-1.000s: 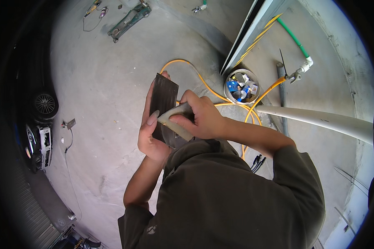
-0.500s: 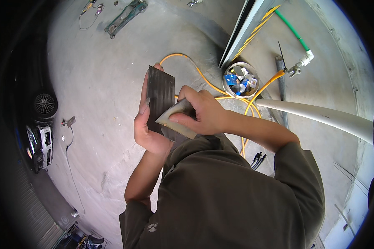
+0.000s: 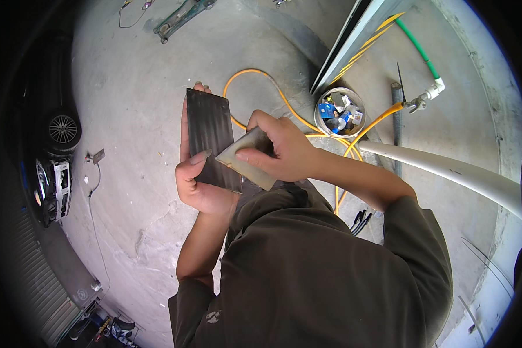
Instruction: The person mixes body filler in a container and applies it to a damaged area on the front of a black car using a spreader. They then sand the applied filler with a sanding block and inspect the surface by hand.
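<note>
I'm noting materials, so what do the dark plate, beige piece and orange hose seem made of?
Dark plate: possibly metal or hard plastic, low sheen; straight edges, streaked face.
Beige piece: perhaps rubber or plastic, matte; surface shows little shine.
Orange hose: likely plastic or rubber, smooth; bends in loops.

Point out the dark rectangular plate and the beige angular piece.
Dark rectangular plate (image 3: 211, 136), head view: middle of its flat face.
Beige angular piece (image 3: 256, 174), head view: lower part of its pale face.

Grey concrete floor (image 3: 142, 110), pale wall (image 3: 500, 81), daylight-like brightness
</note>
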{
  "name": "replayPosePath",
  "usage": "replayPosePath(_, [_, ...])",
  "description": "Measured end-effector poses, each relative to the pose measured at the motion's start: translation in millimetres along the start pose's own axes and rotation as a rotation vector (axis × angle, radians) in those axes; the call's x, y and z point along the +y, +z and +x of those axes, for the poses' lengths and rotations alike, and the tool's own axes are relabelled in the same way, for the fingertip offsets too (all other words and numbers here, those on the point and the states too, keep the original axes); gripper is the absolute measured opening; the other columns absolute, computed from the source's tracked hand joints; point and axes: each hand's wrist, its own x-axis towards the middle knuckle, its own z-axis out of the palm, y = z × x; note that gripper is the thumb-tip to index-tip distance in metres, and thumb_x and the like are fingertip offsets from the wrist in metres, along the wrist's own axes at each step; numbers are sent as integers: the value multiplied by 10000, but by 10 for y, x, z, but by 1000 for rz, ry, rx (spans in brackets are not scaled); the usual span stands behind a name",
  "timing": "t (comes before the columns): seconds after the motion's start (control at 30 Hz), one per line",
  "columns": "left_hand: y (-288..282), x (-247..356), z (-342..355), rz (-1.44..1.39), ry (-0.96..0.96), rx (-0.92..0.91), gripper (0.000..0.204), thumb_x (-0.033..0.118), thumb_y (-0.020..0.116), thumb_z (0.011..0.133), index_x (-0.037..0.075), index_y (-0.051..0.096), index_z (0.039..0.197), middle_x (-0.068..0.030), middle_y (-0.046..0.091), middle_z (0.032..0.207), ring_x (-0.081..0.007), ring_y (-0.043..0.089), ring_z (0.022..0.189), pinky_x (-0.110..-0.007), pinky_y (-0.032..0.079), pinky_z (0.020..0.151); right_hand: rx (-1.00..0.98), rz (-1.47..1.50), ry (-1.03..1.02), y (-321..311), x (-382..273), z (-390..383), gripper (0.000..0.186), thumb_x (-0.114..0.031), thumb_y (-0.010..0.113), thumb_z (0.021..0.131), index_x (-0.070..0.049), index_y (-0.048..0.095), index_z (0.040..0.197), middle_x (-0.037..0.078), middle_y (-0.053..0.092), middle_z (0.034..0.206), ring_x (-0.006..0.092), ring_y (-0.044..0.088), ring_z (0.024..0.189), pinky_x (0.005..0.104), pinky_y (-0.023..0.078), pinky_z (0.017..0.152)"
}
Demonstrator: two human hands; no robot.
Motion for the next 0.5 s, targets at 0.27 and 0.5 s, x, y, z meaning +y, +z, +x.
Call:
replayPosePath(0.27, [-73,47,14,133,0,144,859,235,438,799,-118,369,1579,-242,489,1579,-305,504,1433,-378,364,1200,-155,-3,-15,-236,-10,-127,414,-351,815,897,-43,588,1054,136,613,636,295,611,546,398,461,546])
replayPosePath(0.5, [-214,255,-43,456,-348,-304,887,235,461,732,-213,416,1496,-313,594,1441,-356,583,1362,-383,403,1181,-117,-463,-277,-1164,-69,221,354,-305,784,925,-32,594,1048,135,599,575,366,607,549,442,452,537])
